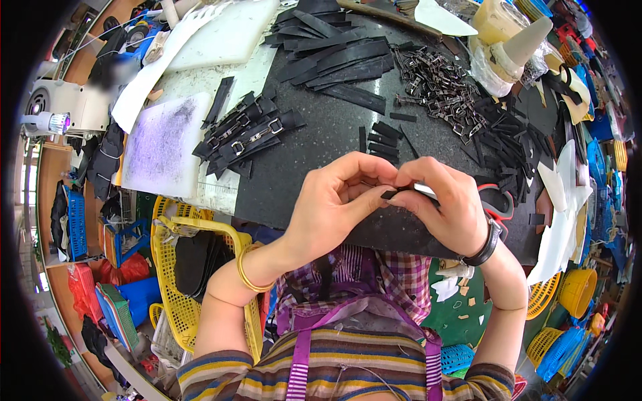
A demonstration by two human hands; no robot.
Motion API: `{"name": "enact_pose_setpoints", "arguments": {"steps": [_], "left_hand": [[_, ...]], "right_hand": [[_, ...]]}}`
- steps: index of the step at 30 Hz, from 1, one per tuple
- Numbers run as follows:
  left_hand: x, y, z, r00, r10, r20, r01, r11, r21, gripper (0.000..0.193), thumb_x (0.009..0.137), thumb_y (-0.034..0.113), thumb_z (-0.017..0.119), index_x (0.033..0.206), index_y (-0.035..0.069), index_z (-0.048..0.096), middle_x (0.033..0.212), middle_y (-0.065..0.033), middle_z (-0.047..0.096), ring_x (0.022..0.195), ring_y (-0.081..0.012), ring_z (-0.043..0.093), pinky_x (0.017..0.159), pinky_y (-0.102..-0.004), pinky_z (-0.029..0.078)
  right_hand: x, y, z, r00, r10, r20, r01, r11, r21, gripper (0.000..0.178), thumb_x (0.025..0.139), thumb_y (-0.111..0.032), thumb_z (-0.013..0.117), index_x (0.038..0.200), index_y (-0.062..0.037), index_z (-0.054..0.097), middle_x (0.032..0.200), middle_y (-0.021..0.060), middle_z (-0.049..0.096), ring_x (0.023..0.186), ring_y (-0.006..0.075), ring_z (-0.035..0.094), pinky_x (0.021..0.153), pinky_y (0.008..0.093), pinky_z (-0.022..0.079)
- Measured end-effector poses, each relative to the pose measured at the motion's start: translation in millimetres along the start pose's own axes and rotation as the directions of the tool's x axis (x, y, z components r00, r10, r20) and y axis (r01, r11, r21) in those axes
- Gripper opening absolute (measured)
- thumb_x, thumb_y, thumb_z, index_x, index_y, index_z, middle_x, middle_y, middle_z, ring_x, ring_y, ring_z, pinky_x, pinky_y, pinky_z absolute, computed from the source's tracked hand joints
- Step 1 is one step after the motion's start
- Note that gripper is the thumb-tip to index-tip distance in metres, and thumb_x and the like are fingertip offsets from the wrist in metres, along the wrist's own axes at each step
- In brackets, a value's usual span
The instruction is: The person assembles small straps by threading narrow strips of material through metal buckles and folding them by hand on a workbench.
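My left hand [341, 200] and my right hand [445, 200] meet over the near edge of the dark table, fingertips almost touching. Between them is a small black strip [388, 195], pinched by both thumbs and forefingers. A shiny silver piece [425, 191] shows under my right fingers. Red-and-black scissor handles [498, 200] stick out beside my right wrist; whether the silver piece is their blade I cannot tell. Just beyond my hands lie several short black strips [383, 140]. Farther right is a heap of metal clasps [441, 90].
Black straps with clasps [247, 134] lie at left beside a purple-stained white board [164, 144]. Longer black strips [341, 57] are piled at the back. A plastic-wrapped pot with a pale cone [527, 41] stands back right. A yellow basket [175, 281] sits below the table at left.
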State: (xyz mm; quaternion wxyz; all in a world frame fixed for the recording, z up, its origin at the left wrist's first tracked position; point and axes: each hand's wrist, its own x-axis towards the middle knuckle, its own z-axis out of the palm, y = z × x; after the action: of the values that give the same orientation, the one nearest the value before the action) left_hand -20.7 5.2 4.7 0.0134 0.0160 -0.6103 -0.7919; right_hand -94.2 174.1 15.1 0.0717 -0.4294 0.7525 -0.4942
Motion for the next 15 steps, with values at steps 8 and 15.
{"name": "enact_pose_setpoints", "arguments": {"steps": [8,15], "left_hand": [[146,-7,-112,0.844,0.468,0.262,-0.292,-0.009,0.956,0.021,0.080,0.012,0.066,0.098,0.001,0.065,0.084,-0.0104,0.063,0.068,-0.0191,0.059,0.066,-0.0302,0.048],[154,0,-112,0.941,0.309,0.139,-0.200,0.174,0.964,0.018,0.077,0.010,0.069,0.090,-0.001,0.062,0.088,-0.0099,0.064,0.072,-0.0192,0.061,0.069,-0.0296,0.048]], "right_hand": [[-1,4,0,0.998,-0.066,0.022,0.067,0.994,-0.087,0.013,0.080,-0.003,0.064,0.093,-0.0023,0.063,0.081,0.0112,0.061,0.074,0.0290,0.062,0.064,0.0334,0.049],[-3,-3,-3,1.000,-0.019,-0.003,0.018,0.993,-0.117,0.006,0.081,-0.005,0.064,0.086,-0.0021,0.061,0.077,0.0107,0.059,0.067,0.0275,0.060,0.059,0.0329,0.048]]}}
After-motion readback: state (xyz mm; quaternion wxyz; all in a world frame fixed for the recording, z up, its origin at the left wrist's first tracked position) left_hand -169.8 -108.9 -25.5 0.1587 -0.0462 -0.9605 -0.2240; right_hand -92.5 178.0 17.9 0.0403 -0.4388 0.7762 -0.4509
